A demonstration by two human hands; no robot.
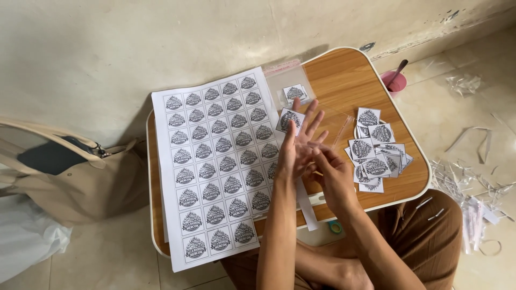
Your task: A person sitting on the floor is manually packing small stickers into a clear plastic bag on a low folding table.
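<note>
The right hand (334, 174) pinches at the palm of the left hand (297, 145) — what it grasps I cannot tell. The left hand stands upright, fingers spread, released, a cut square label (290, 120) at its fingertips toward twelve o'clock. On the bench (349, 80), the printed sheet (215, 161) lies at nine o'clock, the label pile (376, 153) at three — a clear bag (293, 86) farthest.

A: What is lying at centre frame?
B: A small wooden table (349, 80) is carrying a printed label sheet (215, 161) at centre left and a pile of cut labels (376, 153) at right.

A: The hands?
B: The left hand (295, 150) is spreading its fingers over a clear plastic bag (333, 121); the right hand (333, 177) is touching its palm.

A: Surroundings?
B: A beige bag (70, 172) is sitting at left, a pink cup (394, 81) at upper right, paper scraps (473, 188) at right.
</note>
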